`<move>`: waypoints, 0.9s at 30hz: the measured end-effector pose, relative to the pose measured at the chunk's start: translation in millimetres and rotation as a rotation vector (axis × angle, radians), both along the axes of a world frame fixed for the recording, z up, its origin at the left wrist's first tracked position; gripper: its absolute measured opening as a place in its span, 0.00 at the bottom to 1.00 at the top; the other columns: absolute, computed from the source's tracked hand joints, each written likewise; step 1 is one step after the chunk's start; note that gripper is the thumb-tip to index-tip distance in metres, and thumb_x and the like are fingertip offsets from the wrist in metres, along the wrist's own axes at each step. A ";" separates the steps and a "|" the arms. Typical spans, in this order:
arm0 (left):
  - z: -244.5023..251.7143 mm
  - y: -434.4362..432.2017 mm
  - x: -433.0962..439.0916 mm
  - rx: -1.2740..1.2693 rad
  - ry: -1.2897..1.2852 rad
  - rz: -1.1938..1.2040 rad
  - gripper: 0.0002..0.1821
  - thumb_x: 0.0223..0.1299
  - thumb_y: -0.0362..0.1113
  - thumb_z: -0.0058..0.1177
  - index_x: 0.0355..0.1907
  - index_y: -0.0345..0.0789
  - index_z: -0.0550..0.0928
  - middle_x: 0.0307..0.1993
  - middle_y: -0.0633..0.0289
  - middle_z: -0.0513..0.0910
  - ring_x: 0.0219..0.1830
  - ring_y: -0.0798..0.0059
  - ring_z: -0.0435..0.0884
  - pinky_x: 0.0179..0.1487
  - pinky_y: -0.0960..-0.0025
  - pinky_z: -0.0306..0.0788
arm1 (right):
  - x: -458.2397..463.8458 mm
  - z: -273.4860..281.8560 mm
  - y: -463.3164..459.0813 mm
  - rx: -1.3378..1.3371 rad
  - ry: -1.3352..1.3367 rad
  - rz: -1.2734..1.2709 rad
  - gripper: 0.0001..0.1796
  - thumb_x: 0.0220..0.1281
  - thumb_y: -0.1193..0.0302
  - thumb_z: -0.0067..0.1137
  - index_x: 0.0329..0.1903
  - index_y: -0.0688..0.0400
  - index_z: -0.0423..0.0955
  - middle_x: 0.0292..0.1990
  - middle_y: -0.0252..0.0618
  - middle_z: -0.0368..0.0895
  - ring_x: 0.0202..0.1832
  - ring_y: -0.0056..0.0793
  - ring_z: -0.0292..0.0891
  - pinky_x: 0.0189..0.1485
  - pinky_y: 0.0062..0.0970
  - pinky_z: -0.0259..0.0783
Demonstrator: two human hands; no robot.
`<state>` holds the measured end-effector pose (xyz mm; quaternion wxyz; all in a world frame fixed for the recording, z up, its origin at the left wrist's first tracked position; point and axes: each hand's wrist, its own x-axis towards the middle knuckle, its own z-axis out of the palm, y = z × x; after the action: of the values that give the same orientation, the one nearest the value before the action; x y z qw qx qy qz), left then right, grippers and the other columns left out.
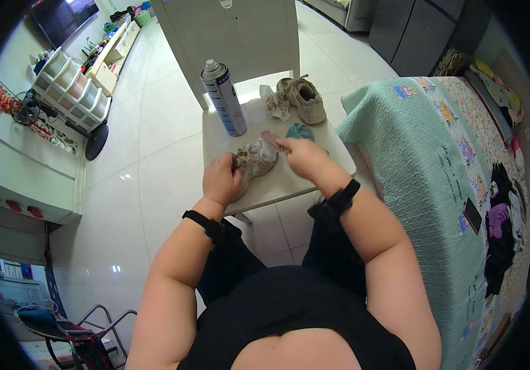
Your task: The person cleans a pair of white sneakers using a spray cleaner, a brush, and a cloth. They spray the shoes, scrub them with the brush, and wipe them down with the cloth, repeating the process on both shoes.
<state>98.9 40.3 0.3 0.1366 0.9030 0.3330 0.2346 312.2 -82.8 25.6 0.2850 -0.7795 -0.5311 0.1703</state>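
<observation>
My left hand [221, 179] grips a dirty off-white shoe [258, 159] that rests on the seat of a white chair [288, 178]. What looks like white foam covers part of its toe. In my right hand [308, 158] is a small pink brush [270, 138], held just beside the toe; its bristles are hidden. Behind the shoe stands an aerosol can [224, 99] with a white nozzle. A second worn shoe [309, 101] sits at the back right of the seat, next to crumpled tissue [277, 105]. Near my right hand lies a bunched teal cloth [300, 132].
The chair's backrest [232, 41] rises behind the can. To the right is a bed with a mint-green quilt [413, 185], bearing a phone [472, 215] and clothes [499, 231]. A floor fan [96, 141] and a drawer unit [73, 88] stand at the left.
</observation>
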 end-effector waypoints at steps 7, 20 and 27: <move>1.1 0.1 0.8 0.042 0.010 -0.053 0.16 0.57 0.37 0.56 0.47 0.35 0.79 0.40 0.49 0.83 0.44 0.46 0.80 0.49 0.50 0.73 | -43.9 -25.2 -19.6 0.006 -0.091 0.031 0.24 0.66 0.72 0.44 0.63 0.42 0.74 0.38 0.56 0.82 0.42 0.58 0.80 0.44 0.52 0.74; -0.3 4.2 0.7 0.061 0.078 -0.078 0.14 0.58 0.38 0.56 0.45 0.36 0.80 0.41 0.51 0.83 0.45 0.48 0.80 0.49 0.51 0.72 | -34.9 -3.5 -8.5 -0.119 -0.223 0.138 0.26 0.63 0.75 0.45 0.64 0.46 0.70 0.41 0.53 0.83 0.43 0.55 0.81 0.44 0.49 0.76; 0.9 6.1 3.6 0.051 0.087 -0.041 0.13 0.57 0.37 0.57 0.45 0.37 0.78 0.40 0.51 0.83 0.45 0.49 0.80 0.49 0.51 0.72 | -30.9 -5.8 0.2 -0.245 -0.165 0.166 0.24 0.65 0.71 0.47 0.63 0.41 0.71 0.40 0.53 0.81 0.41 0.56 0.81 0.42 0.50 0.77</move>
<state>102.5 46.5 1.3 0.1038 0.9222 0.3138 0.2006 281.3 -82.6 19.8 0.1282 -0.7733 -0.5905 0.1922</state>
